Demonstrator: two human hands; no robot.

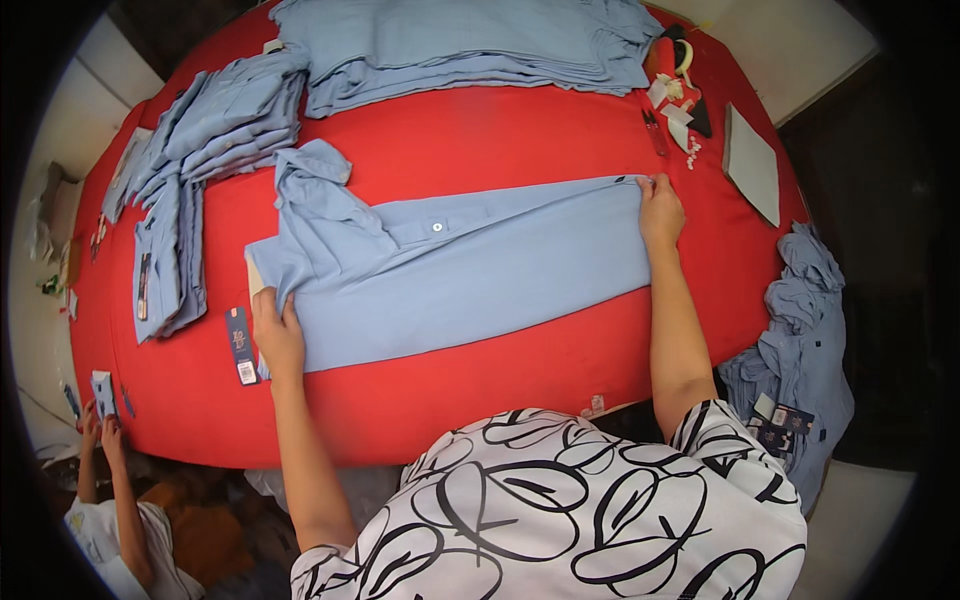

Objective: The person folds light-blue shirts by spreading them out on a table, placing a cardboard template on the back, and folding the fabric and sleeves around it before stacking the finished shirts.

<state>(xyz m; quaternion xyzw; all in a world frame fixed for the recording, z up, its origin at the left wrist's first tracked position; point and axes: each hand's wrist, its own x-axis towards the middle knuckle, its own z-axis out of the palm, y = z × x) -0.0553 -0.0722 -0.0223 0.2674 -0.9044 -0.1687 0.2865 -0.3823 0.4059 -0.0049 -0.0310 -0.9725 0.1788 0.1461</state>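
Observation:
A light blue buttoned shirt (pixel 510 265) lies lengthwise across the red-covered table (pixel 450 420), folded into a long strip. Its collar end, bunched up, is at the left, and a white button shows on the upper layer. My left hand (pixel 277 335) grips the fabric near the left end, thumb on top and some fingers hidden. A pale edge, perhaps a card, peeks out just above it. Closed on the far right corner of the shirt is my right hand (pixel 661 213), with the cloth stretched between both hands. A dark blue hang tag (pixel 240 347) rests beside my left hand.
Stacks of blue shirts fill the far side (pixel 460 50) and far left (pixel 235 115). Small scissors (pixel 655 132), a tape roll (pixel 683 57) and a white board (pixel 750 165) lie at the right. More shirts (pixel 805 340) hang there. At lower left, another person's hands (pixel 102 430) hold something blue.

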